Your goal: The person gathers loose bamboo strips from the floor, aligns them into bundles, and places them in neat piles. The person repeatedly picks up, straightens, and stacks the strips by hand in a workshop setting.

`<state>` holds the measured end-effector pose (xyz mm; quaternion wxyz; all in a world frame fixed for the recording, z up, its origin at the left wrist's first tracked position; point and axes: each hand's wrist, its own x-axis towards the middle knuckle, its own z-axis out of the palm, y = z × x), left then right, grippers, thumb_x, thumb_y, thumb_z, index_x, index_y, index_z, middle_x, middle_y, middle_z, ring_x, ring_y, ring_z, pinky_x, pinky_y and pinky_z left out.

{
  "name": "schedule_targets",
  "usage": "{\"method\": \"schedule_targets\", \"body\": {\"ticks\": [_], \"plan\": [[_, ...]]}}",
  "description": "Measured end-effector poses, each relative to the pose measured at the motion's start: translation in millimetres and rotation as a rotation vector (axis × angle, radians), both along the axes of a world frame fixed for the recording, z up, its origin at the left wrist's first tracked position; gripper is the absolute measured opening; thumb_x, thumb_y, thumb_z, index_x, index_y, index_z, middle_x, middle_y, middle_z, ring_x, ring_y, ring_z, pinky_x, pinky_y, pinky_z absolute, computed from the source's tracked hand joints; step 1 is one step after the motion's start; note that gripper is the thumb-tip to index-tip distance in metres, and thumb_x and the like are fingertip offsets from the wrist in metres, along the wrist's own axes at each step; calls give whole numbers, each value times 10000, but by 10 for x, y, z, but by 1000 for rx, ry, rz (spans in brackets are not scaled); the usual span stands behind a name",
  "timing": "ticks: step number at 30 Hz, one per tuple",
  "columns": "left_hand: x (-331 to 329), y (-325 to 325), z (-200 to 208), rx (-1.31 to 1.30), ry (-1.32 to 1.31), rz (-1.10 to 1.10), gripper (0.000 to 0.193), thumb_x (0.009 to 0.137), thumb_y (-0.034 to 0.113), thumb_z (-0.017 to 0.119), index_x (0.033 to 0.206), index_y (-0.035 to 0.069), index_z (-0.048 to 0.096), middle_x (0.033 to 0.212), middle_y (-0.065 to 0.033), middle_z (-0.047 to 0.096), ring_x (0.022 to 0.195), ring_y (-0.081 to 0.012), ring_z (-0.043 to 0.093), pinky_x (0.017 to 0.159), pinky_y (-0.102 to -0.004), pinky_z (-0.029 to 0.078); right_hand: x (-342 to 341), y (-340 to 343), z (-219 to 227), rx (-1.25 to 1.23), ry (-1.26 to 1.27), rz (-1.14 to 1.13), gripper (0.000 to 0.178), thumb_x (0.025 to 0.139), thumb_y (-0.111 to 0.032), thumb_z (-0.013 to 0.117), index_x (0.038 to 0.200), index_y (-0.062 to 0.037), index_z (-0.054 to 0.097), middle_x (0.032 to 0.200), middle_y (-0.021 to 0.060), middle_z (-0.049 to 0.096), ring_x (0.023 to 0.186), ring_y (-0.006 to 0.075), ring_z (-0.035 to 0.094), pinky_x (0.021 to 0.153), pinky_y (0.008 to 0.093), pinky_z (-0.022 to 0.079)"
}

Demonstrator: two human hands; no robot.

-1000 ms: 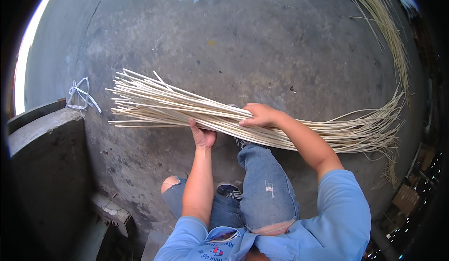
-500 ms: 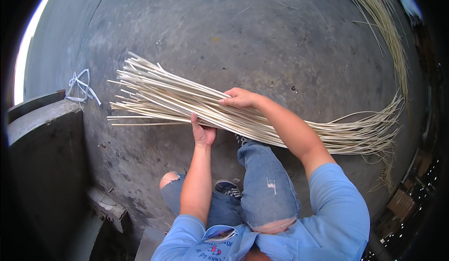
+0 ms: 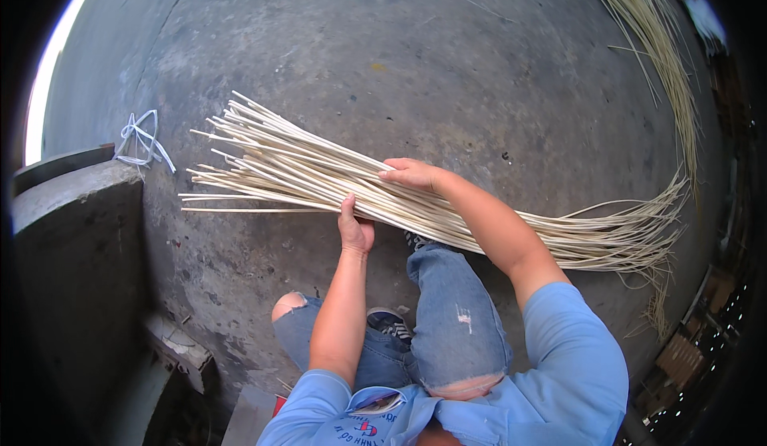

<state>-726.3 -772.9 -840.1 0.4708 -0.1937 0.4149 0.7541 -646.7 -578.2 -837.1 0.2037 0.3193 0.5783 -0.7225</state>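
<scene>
Head view, looking down: a long bundle of pale cane strips (image 3: 319, 176) lies across the frame, held just above the concrete floor (image 3: 447, 63) in front of the person's knees. The near ends fan out loose toward the left, unevenly staggered; the far ends trail off right and splay where they meet the floor. The left hand (image 3: 355, 229) comes up from below, its grip cupped under the bundle with the thumb pressing against the near edge, so it carries the strips rather than pinching them. The right hand (image 3: 411, 174) rests on top a little further along, fingers spread flat and curled over the upper strips; whether it clamps hard cannot be told. Handling, as a judgement: strips look light singly, thin and springy, bending under their own length, smooth enough to slide past one another. A bundle like this is likely to sag and shed strips if taken near either end; best hold seems the middle stretch, one hand under and one over. The splayed tips look liable to snag or split. Around: a second sheaf of strips (image 3: 655, 55) curves along the upper right, a scrap of white cord (image 3: 140, 138) lies at the left, beside a grey concrete block (image 3: 76, 230).
</scene>
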Motion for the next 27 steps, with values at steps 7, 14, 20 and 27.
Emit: {"method": "schedule_targets", "body": {"ticks": [7, 14, 20, 27], "plan": [[-27, -63, 15, 34, -51, 5, 565, 919, 270, 629, 1404, 18, 485, 1365, -108, 566, 1274, -261, 530, 1110, -430, 407, 4, 69, 77, 101, 85, 71, 446, 848, -386, 773, 1105, -34, 674, 1017, 94, 705, 971, 197, 635, 890, 362, 490], [-35, -65, 2, 48, -90, 4, 569, 919, 261, 623, 1417, 31, 475, 1377, -111, 566, 1295, -269, 517, 1126, -440, 390, -169, 39, 134, 431, 78, 231, 711, 689, -564, 838, 1101, -14, 657, 1035, 192, 717, 1012, 322, 687, 868, 420, 524], [-72, -167, 45, 19, -95, 33, 577, 934, 276, 625, 1429, 31, 458, 1389, -112, 552, 1295, -268, 514, 1130, -439, 387, -307, -151, 294, 494, -53, 368, 965, 587, -772, 796, 1193, -36, 645, 1105, 197, 714, 1083, 350, 678, 917, 442, 525], [-31, -54, 133, 19, -100, 70, 574, 930, 277, 691, 1409, 40, 483, 1351, -96, 566, 1266, -243, 530, 1108, -413, 418, -203, -100, 225, 435, 36, 193, 898, 638, -588, 813, 1345, -91, 572, 1159, 184, 711, 1088, 358, 679, 930, 450, 526]]}}
